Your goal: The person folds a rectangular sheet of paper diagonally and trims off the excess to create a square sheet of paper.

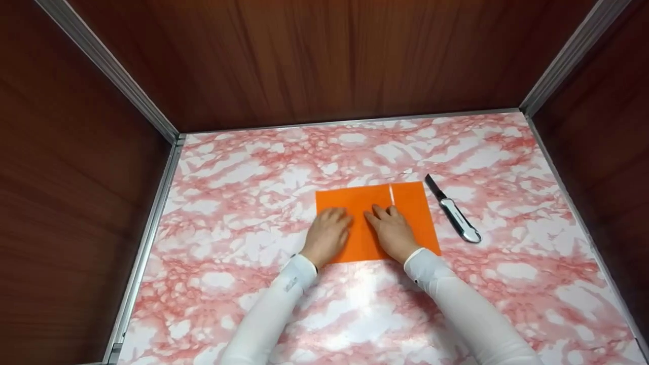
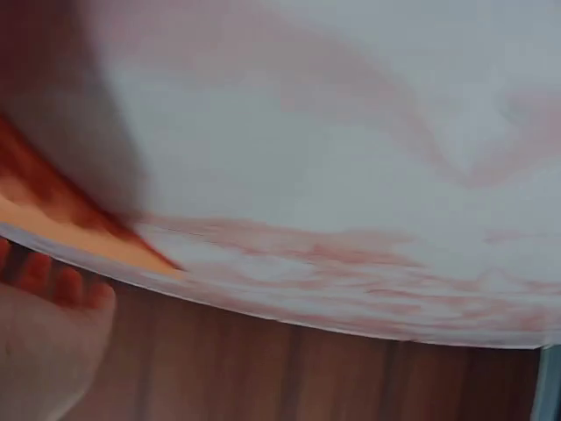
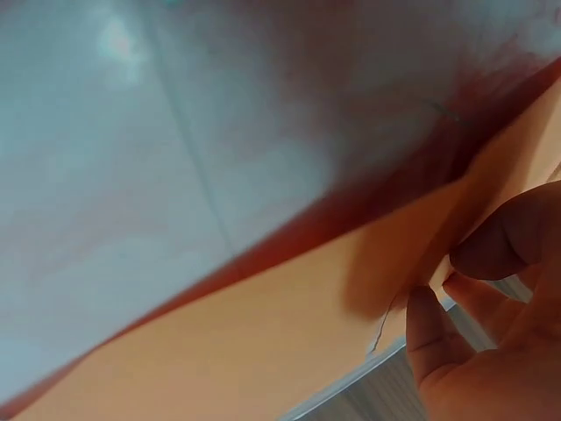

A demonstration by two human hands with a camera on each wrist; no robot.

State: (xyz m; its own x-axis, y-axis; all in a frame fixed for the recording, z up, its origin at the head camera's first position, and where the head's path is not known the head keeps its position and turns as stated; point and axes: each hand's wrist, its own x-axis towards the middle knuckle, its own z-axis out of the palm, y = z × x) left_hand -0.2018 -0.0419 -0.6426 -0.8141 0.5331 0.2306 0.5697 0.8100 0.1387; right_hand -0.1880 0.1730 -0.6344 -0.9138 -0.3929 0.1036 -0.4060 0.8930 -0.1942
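A rectangular sheet of orange paper point(image 1: 359, 241) lies on the table in the head view. From its far edge a narrow slit point(image 1: 391, 194) runs toward me, right of the middle, and disappears near the right fingers. My left hand point(image 1: 327, 235) rests on the sheet's left part, fingers slightly bent. On the right, my right hand point(image 1: 395, 234) touches the paper with its fingertips beside the slit. The right wrist view shows that hand's thumb and fingers point(image 3: 429, 329) spread against the orange surface. A utility knife point(image 1: 458, 218) with its blade out lies just right of the paper.
The table top point(image 1: 243, 213) has a red and white marbled pattern. Dark wooden panels point(image 1: 324, 66) stand at the back and both sides, with metal strips point(image 1: 147, 96) along the corners. A small white scrap point(image 1: 407, 171) lies beyond the paper.
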